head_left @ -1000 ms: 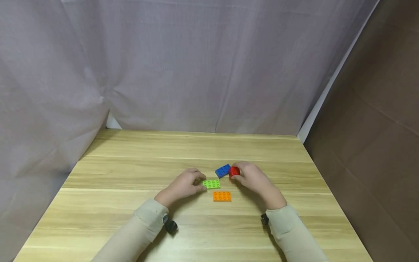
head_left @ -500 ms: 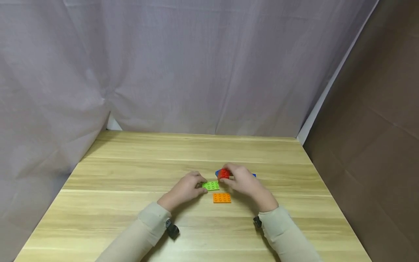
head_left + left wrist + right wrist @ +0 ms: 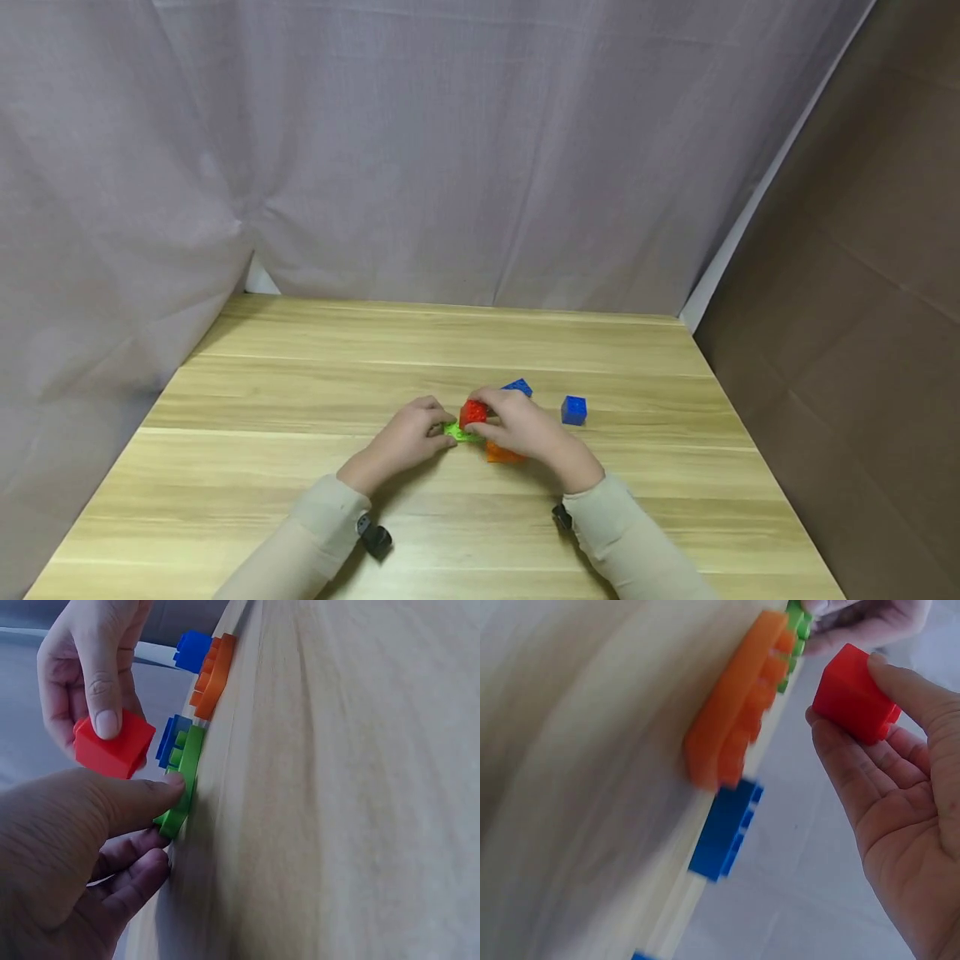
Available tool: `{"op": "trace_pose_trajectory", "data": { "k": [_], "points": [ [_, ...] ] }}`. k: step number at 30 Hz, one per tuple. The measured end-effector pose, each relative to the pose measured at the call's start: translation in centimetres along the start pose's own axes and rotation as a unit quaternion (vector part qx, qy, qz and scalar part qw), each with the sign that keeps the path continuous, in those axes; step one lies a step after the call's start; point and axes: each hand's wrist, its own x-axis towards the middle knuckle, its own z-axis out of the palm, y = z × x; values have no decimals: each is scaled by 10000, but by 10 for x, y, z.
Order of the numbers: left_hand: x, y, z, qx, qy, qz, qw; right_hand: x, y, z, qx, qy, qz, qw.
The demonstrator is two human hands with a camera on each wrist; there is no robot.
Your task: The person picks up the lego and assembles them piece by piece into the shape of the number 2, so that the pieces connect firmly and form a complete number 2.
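Observation:
My left hand [image 3: 401, 437] pinches the left end of a flat lime-green toy building brick [image 3: 186, 780] lying on the table, thumb on one side and fingers on the other. Between the thumb and fingers of my right hand [image 3: 517, 429] is a small red toy building brick [image 3: 472, 414]. In the left wrist view the red brick is held tilted and apart from the green one. The right wrist view shows the red brick's [image 3: 851, 694] studs turned toward the palm side. My right hand partly covers an orange brick [image 3: 504, 452] in the head view.
A longer blue brick [image 3: 518, 387] lies behind my right hand, partly hidden. To the right of that hand stands a small blue cube-shaped brick [image 3: 573, 410]. The wooden table [image 3: 315, 358] reaches back to grey curtains [image 3: 390, 167]; a brown cloth [image 3: 847, 350] hangs at the right.
The right hand has carried the red brick left from beside the long blue brick to over the green brick, uncovering the small blue brick. The left hand and green brick have shifted slightly left.

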Motion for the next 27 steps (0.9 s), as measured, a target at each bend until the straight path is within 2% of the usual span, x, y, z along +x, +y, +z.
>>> {"op": "trace_pose_trajectory", "data": {
  "k": [5, 13, 21, 27],
  "points": [
    [-4, 1, -2, -77, 90, -216, 9997, 8, -6, 11, -1, -141, -150, 9998],
    [-9, -2, 0, -22, 344, -467, 9983, 12, -11, 19, 108, -317, 48, 9994],
    [-12, -2, 1, -23, 406, -489, 9980, 12, -11, 22, 141, -441, 103, 9989],
    [-14, -5, 3, -57, 416, -412, 9983, 12, -11, 22, -60, -256, -201, 9995]
  ]
}}
